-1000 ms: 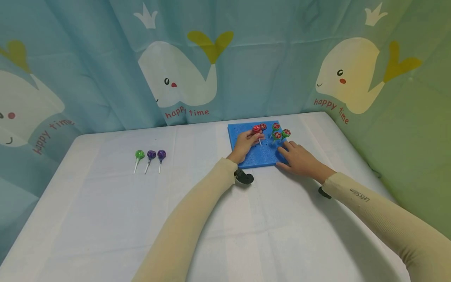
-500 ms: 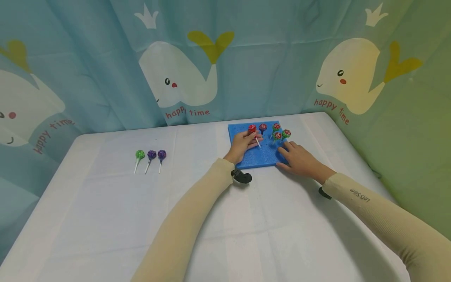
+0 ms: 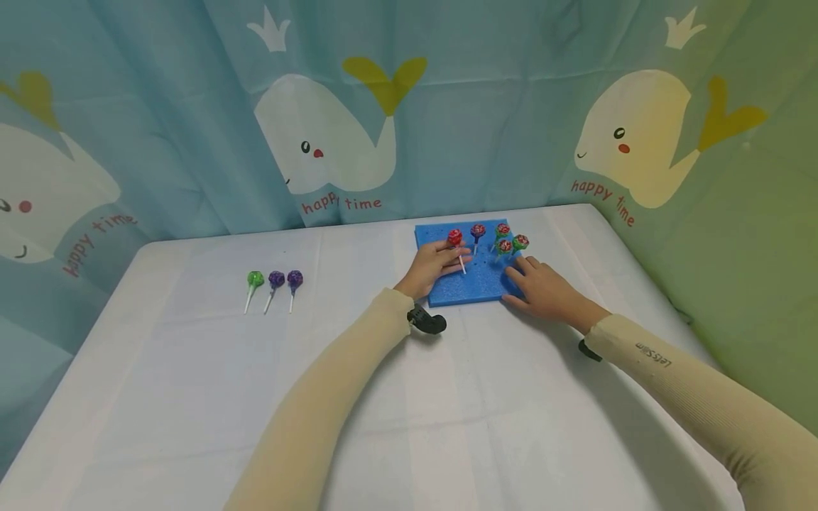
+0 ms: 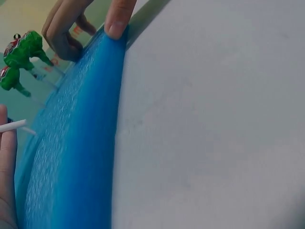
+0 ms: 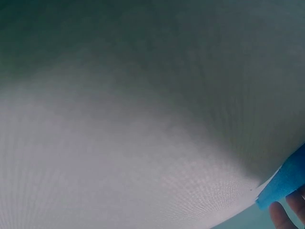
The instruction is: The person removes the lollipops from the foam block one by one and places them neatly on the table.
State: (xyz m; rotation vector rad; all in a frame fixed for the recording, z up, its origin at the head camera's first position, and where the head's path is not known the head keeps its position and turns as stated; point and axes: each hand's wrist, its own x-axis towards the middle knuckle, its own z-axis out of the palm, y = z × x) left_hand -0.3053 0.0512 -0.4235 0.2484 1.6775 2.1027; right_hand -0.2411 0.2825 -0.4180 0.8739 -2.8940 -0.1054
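In the head view my left hand [image 3: 429, 270] holds a red lollipop [image 3: 455, 238] over the left part of a blue foam board [image 3: 469, 285], its white stick slanting down past the fingers. Upright in the board stand a purple-and-red lollipop [image 3: 478, 231] and several green-and-red lollipops [image 3: 504, 246]. My right hand [image 3: 543, 289] rests on the board's right edge, fingers spread; the left wrist view shows its thumb [image 4: 118, 21] on the foam's side [image 4: 93, 143]. The right wrist view catches only fingertips [image 5: 281, 217] beside the foam [image 5: 286, 181].
On the left of the white table [image 3: 192, 397] lie a green lollipop [image 3: 255, 279] and two purple ones [image 3: 276, 279], sticks toward the front. A curtain [image 3: 473, 142] printed with whales hangs behind the table's back edge.
My left hand has drawn back left and a little toward the front with the red lollipop, away from the purple-and-red one. The right hand stays in place.
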